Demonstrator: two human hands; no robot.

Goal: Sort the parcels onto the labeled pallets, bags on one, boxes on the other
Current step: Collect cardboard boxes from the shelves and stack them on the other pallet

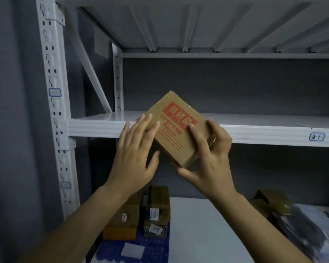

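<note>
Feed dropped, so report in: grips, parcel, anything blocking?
Right grip curled round the brown cardboard box with red print. Left grip flat on its side, fingers straight. Box tilted, held before the white metal shelf. No obstruction seen.

- The cardboard box in mid-scene is matt brown card printed in red.
- The shelf is smooth painted metal, pale grey with a faint sheen. The upright at left has the same finish and is punched with slots.
- The stacked boxes, near left, are brown card with shiny tape and paper labels.
- The pallet is blue ribbed plastic.
- The bags, near right, are glossy plastic film.
</note>
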